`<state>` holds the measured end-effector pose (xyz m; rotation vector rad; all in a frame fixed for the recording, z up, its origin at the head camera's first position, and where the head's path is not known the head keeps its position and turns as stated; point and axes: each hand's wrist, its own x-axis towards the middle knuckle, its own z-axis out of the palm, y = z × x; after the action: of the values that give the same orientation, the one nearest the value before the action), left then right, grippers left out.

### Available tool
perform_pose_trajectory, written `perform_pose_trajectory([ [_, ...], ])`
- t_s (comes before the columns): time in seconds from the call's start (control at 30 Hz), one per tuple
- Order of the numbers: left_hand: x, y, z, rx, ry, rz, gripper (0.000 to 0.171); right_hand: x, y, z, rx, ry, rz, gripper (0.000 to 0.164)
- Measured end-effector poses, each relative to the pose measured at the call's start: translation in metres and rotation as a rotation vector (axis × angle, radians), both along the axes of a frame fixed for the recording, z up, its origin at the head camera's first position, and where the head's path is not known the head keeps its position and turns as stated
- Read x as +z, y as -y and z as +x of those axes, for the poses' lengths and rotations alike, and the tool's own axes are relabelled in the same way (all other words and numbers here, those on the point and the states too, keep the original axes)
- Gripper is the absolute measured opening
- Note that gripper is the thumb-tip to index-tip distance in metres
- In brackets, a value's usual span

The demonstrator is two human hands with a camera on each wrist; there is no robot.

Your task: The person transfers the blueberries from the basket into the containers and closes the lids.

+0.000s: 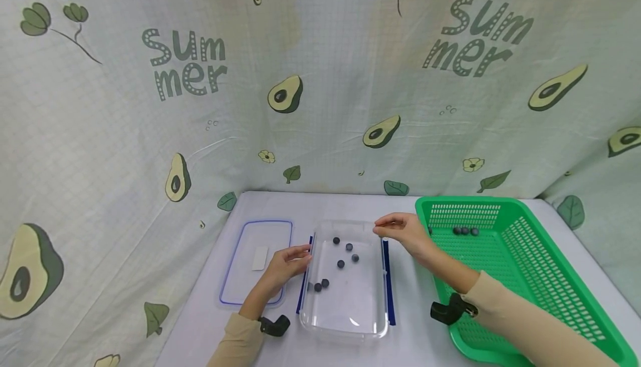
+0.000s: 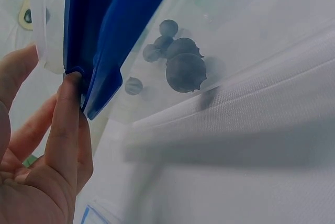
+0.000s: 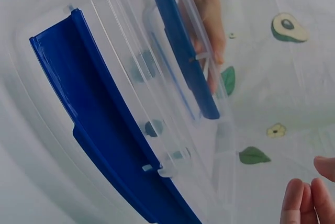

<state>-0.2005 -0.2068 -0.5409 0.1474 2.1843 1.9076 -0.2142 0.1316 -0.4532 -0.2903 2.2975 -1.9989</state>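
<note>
The clear box (image 1: 353, 307) sits mid-bench, between the two hands, its long axis running away from the person. Small dark berries (image 1: 340, 264) lie scattered across its floor, several towards the far end and a few near the left wall. Blue latches (image 1: 388, 292) hang along both long sides.

The left hand (image 1: 282, 267) is at the left side, its fingers fairly straight and touching by the latch there, not closed round anything; the box lies directly to their right. The right hand (image 1: 403, 231) is raised at the far right corner, fingertips close together with a gap to the thumb and nothing visible in them, so the berries lie left of and nearer the person than its fingers. It looks the closer hand to the far berries.

Beyond the left hand, the blue-edged lid (image 1: 246, 239) lies flat on the bench (image 1: 200, 325). On the right, the green basket (image 1: 531, 267) holds more berries (image 1: 464, 231) at its far end. Behind hangs a printed curtain (image 1: 320, 150).
</note>
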Motion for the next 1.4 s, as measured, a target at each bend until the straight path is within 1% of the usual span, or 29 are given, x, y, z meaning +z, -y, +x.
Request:
perform_pose_trajectory([
  [0.13, -0.001, -0.001, 0.0, 0.0, 0.004, 0.003, 0.053, 0.003, -0.014, -0.002, -0.037, -0.008, -0.004, 0.036],
  [0.27, -0.001, -0.001, 0.001, -0.002, 0.005, 0.009, 0.054, 0.007, -0.03, -0.002, -0.071, -0.004, -0.031, 0.036],
  [0.43, -0.001, -0.002, 0.001, -0.008, -0.015, 0.006, 0.054, 0.011, -0.052, -0.001, -0.124, -0.001, -0.044, 0.039],
  [0.53, -0.002, -0.002, 0.0, -0.004, -0.019, 0.006, 0.052, 0.01, -0.064, -0.002, -0.154, -0.01, -0.052, 0.041],
  [0.57, -0.002, -0.002, 0.0, -0.002, -0.02, 0.008, 0.051, 0.009, -0.068, -0.003, -0.161, -0.007, -0.072, 0.041],
  [0.7, -0.004, -0.003, -0.001, 0.008, -0.017, 0.021, 0.048, 0.002, -0.084, -0.006, -0.178, -0.004, -0.152, 0.031],
  [0.77, -0.004, -0.004, -0.001, 0.01, -0.018, 0.021, 0.047, -0.002, -0.091, -0.008, -0.185, -0.011, -0.162, 0.024],
  [0.83, -0.004, -0.003, -0.001, 0.011, -0.02, 0.015, 0.047, -0.006, -0.097, -0.01, -0.195, -0.022, -0.156, 0.022],
  [0.9, -0.004, -0.004, -0.001, 0.011, -0.021, 0.008, 0.047, -0.01, -0.102, -0.012, -0.215, -0.035, -0.13, 0.024],
  [1.13, -0.004, -0.003, -0.001, -0.002, -0.024, 0.009, 0.049, -0.024, -0.112, -0.017, -0.335, -0.058, -0.019, 0.035],
  [1.27, -0.003, -0.002, -0.001, -0.01, -0.026, 0.001, 0.051, -0.033, -0.117, -0.022, -0.391, -0.057, 0.019, 0.038],
  [1.4, -0.003, -0.001, 0.0, -0.016, -0.023, -0.001, 0.053, -0.044, -0.121, -0.026, -0.44, -0.036, 0.112, 0.037],
])
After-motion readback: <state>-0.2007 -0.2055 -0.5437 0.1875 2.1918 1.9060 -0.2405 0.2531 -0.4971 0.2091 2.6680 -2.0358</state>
